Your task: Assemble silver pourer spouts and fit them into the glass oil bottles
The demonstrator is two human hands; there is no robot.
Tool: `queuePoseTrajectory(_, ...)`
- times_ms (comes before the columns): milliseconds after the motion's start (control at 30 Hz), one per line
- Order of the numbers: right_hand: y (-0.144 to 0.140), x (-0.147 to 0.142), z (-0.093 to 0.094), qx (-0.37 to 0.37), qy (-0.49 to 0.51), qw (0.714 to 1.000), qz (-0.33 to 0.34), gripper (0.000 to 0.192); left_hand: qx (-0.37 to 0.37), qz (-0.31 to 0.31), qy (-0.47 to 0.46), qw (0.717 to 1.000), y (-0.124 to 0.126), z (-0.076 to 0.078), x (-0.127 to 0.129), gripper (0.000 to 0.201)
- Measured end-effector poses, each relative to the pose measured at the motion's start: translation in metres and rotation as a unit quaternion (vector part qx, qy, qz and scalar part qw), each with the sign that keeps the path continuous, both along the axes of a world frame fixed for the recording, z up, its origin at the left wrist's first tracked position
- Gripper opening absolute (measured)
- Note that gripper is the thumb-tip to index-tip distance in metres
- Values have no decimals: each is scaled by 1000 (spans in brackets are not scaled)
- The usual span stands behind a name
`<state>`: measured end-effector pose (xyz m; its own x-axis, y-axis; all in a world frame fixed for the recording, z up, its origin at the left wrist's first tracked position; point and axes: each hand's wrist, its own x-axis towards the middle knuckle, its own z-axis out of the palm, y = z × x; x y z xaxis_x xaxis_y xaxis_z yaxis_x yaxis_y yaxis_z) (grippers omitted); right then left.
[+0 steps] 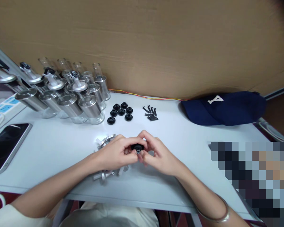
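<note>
- Metal spouts (103, 175), left of the blue cap (227, 108) and nearer me: silvery, hard, with tubes; loose on the smooth white table (186, 138), partly covered by my left hand (115, 151).
- Black stopper (137, 148), also left of the cap and nearer me: held between both hands. My left thumb and fingers pinch one side; those of my right hand (159, 154) curl in and pinch the other. Pressure of the hidden fingertips: cannot tell.
- Handling, in my judgement: light, somewhat springy, hard to break; small enough to roll or slip. Best hold is the wide round rim, leaving the pale-ended centre tube free.
- Phone (9, 146), far left of the cap: flat, dark glossy glass, pale edge.
- Loose stoppers (121, 111), left of the cap: seven, black, round, stepped like small hats.
- Black levers (152, 119), between those and the cap: thin, hooked, matt, in a small heap.
- Bottles (91, 105), left of the cap beyond the stoppers: clear glass, brushed metal sleeves; the front ones carry spouts.
- Cardboard (156, 47), behind the cap: brown, dull, lightly creased.
</note>
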<state>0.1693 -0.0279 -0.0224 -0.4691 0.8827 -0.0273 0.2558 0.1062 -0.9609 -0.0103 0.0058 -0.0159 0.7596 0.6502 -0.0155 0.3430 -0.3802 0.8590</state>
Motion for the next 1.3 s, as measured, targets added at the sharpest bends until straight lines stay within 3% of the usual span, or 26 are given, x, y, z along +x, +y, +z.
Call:
queuePoseTrajectory(133, 0, 0, 0, 8, -2, 1000, -5, 12, 15, -5, 13, 1000, 0, 2, -1, 35)
queuePoseTrajectory(233, 3, 1, 2, 57, 23, 998, -10, 14, 50, 9, 20, 998, 1, 4, -1, 39)
queuePoseTrajectory(333, 6, 1, 2, 107, 58, 992, -41, 25, 89, 30, -26, 995, 2, 3, -2, 39)
queuePoseTrajectory(467, 8, 3, -2, 133, 78, 980, -126, 22, 139, 85, -106, 981, 3, -3, -2, 39)
queuePoseTrajectory(633, 7, 6, -3, 142, 62, 974, -164, 23, 209, 118, -171, 956, 7, -7, 0, 22)
queuePoseTrajectory(733, 7, 7, -2, 186, 32, 967, -169, 25, 243, 123, -192, 943, 8, -7, 0, 20)
queuePoseTrajectory(933, 10, 8, 0, 271, -24, 949, -160, 24, 265, 103, -179, 942, 6, -6, -1, 32)
queuePoseTrajectory(1300, 14, 11, -5, 251, 8, 954, -164, 16, 235, 83, -169, 954, 9, -8, -3, 35)
